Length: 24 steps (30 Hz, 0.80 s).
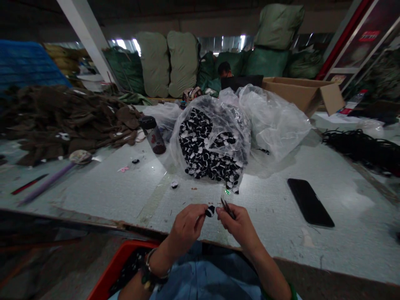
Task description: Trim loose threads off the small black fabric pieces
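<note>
Between its thumb and fingers, my left hand [187, 223] pinches a small black-and-white fabric piece [210, 211] above the table's front edge. Close on its right, my right hand [239, 223] is closed around small dark metal thread snips [228, 208], their tips pointing up and away. The right fingertips are near the piece; whether they touch it I cannot tell. Beyond both hands lies a clear plastic bag [218, 137] full of many similar black-and-white pieces, some spilling at its mouth. One loose piece [174, 184] rests on the table left of the bag.
A phone [311, 203] lies at right, near black cords [362, 148]. A dark drink bottle [152, 135] stands left of the bag. Brown garments [68, 118] are heaped at far left. Below the table edge is a red bin [114, 266]. A person [225, 70] sits behind the bag.
</note>
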Tool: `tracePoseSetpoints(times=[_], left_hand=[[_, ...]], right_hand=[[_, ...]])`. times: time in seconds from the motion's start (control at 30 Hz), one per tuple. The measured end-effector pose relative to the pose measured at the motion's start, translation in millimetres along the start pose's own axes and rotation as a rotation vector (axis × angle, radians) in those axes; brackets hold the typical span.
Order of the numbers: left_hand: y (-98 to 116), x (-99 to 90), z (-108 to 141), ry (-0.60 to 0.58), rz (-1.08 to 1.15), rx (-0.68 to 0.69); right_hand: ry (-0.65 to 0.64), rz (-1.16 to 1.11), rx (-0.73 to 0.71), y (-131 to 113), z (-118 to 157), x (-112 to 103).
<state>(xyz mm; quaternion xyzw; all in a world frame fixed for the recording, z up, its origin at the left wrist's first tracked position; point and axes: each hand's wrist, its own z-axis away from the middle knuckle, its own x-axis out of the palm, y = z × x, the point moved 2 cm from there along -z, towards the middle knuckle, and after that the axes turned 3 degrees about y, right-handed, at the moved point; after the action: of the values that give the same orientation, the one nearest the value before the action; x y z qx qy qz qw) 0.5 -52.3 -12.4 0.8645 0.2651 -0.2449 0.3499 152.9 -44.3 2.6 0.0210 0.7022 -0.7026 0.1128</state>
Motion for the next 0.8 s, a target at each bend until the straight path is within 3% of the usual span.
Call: tracePoseSetpoints(times=[0.13, 0.23, 0.33, 0.43, 0.5, 0.63, 0.8], left_hand=[[1.0, 2.6, -1.7, -0.026, 0.06, 0.152], [7.6, -0.3, -7.6, -0.055, 0.121, 0.068], [22.3, 0.6, -7.3, -0.21, 0.238, -0.036], [35.9, 7.8, -1.4, -0.346, 0.386, -0.107], [36.0, 12.2, -0.1, -0.318, 0.475, -0.258], [20.3, 15.6, -5.9, -0.102, 0.744, -0.677], [8.4, 19.4, -9.7, -0.04, 0.916, -0.823]], right_hand=[[-0.02, -0.089, 0.088, 11.6, -9.4, 5.3], [0.089, -0.05, 0.055, 17.0, -10.8, -8.5], [0.332, 0.149, -0.059, 17.0, -11.0, -33.4], [0.334, 0.243, -0.11, 14.3, -10.5, -46.1], [0.254, 0.267, -0.147, 11.6, -9.1, -43.6], [0.196, 0.268, -0.184, 9.9, -4.8, -22.7], [0.107, 0.219, -0.201, 14.4, -1.8, 2.9]])
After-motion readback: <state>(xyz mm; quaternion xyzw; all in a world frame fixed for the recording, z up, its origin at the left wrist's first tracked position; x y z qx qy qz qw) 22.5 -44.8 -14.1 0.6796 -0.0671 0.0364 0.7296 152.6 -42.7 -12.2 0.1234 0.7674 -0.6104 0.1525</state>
